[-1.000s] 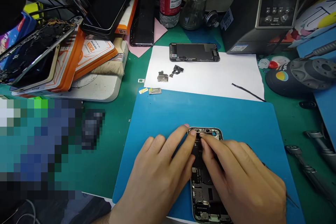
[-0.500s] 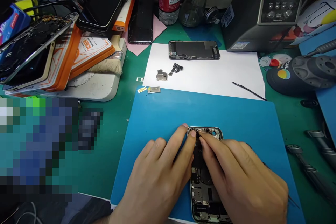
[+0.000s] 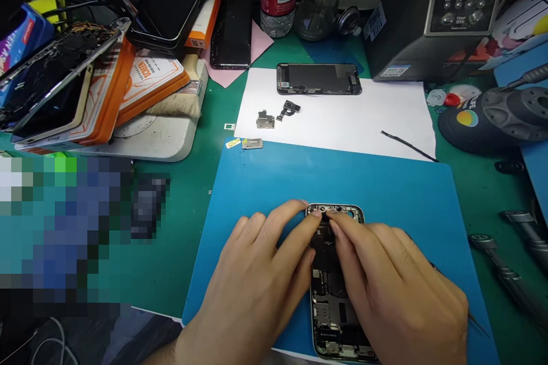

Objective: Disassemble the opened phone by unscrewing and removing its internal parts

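Lying flat on the blue mat (image 3: 342, 174), towards its near edge: one opened phone (image 3: 338, 313), insides bare, far end pointing away from the person; left hand (image 3: 252, 268), fingers bent and parted, tips resting at the phone's far left corner, not closed round it; right hand (image 3: 398, 285), index finger and thumb tips drawn nearly together over the far end, any small part between them too hidden to tell; handling, as judged: light, stiff at the frame, slick along the rim, fragile within; best hold, the outer side edges, clear of exposed parts; beyond, on white paper (image 3: 355, 120): one screen assembly (image 3: 319, 78), one camera module (image 3: 291, 107), one metal plate (image 3: 265, 120).
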The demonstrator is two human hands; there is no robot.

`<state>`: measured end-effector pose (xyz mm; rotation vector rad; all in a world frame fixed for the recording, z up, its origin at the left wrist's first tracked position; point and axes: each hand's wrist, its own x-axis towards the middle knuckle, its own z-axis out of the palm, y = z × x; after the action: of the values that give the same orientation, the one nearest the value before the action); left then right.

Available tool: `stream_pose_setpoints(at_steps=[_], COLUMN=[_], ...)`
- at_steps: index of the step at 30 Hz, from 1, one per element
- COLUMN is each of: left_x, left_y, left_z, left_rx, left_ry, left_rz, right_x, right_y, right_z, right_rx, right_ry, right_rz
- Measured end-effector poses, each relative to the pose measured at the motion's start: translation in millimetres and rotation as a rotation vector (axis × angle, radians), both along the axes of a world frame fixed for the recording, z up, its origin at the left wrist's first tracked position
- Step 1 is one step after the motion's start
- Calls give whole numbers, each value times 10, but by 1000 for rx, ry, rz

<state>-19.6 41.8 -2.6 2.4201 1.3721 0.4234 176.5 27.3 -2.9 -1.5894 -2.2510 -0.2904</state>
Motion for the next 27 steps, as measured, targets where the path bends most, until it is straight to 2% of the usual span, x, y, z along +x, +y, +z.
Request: stream_pose_setpoints(at_steps=[10,16,18,21,24,27], left_x=[69,45,39,33,23,9], left_y=[-14,-4,-1,-5,-9,-4], left_z=[-17,-16,-15,-19,-28,-37], left_rx=[147,84,60,55,37,43], left_ry=[79,22,10,-25,-57,-55], left_rz=[-3,-2,-1,10,1,-2], right_x=[-12,-21,5,98,206,241], right_y=[26,32,10,-47,-102,-124], right_z=[16,45,50,66,89,87], right_rx=[13,-38,-61,-38,-47,-115], right_ry=[9,78,140,350,484,428], right_rz=[12,12,6,-35,70,249])
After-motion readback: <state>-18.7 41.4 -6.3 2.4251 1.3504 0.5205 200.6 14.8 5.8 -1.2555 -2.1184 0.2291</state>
